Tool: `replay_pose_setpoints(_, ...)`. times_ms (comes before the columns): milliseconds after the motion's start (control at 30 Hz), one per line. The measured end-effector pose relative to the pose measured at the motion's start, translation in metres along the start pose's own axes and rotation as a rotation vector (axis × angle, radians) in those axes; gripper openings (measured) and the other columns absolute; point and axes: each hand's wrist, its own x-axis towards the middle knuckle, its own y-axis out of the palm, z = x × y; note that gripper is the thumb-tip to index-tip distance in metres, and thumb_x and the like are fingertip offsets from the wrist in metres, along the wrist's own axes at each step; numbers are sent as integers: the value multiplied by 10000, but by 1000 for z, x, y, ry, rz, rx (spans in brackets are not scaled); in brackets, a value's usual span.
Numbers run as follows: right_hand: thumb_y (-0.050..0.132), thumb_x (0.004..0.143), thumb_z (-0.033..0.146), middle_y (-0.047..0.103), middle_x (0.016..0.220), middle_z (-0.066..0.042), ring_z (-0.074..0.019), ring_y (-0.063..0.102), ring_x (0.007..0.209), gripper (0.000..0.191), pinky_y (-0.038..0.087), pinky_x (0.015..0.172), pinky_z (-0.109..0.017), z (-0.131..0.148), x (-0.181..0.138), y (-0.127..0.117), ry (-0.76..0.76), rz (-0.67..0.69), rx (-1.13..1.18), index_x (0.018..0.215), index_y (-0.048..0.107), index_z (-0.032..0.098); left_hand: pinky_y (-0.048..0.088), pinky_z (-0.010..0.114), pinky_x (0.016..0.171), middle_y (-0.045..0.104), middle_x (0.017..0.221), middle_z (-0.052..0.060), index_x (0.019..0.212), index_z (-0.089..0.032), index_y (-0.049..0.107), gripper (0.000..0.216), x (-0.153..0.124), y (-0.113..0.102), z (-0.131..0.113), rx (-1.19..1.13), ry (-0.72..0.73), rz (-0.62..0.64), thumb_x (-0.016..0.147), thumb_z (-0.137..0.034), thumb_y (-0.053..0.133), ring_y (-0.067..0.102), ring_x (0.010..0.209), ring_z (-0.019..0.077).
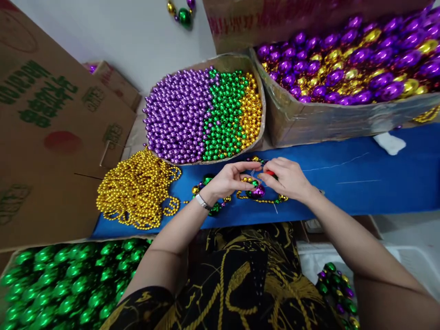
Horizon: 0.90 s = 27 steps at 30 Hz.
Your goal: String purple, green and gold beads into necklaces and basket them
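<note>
Centrally in the head view, a red object (pixel 271 174) is gripped in the curled fingers of the right hand (pixel 288 178). Between both hands, a beaded strand (pixel 257 191) is held just above the blue cloth (pixel 350 174); whether it is pinched by the left hand (pixel 228 180) cannot be told. Left of that hand, gold bead chains (pixel 134 192) are heaped; beyond it, small beads (pixel 178 114) are boxed.

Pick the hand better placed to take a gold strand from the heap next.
Probably the left hand: it is nearer the gold bead heap. The right hand is farther off, holding a red object.
</note>
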Motion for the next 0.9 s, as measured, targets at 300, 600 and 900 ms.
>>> replay_pose_setpoints(300, 366, 966, 509, 606, 769, -64, -185, 439, 736, 449, 352, 686, -316, -4, -1, 0, -71, -8, -66, 859, 674, 200, 641, 257, 747, 612, 1379, 93, 1184, -251, 704, 589, 1, 0, 1, -49, -28, -2, 625, -131, 843, 731, 924, 170)
replay_pose_setpoints(600, 418, 945, 596, 645, 965, -88, -242, 502, 922, 451, 429, 721, -335, -8, -19, -8, -13, -23, -132, 1055, 669, 238, 648, 301, 775, 619, 1364, 95, 1235, -249, 663, 582, -2, 7, -5, 58, 61, 15, 682, -192, 836, 714, 1001, 202)
replay_pose_setpoints(900, 418, 964, 488, 654, 1169, -185, -342, 547, 1060, 435, 454, 840, -471, -60, -125, 18, 600, -48, -371, 1060, 700, 171, 640, 370, 872, 669, 1258, 65, 1239, -222, 643, 411, 14, 40, -51, 283, 385, -202, 832, -198, 689, 680, 1086, 217)
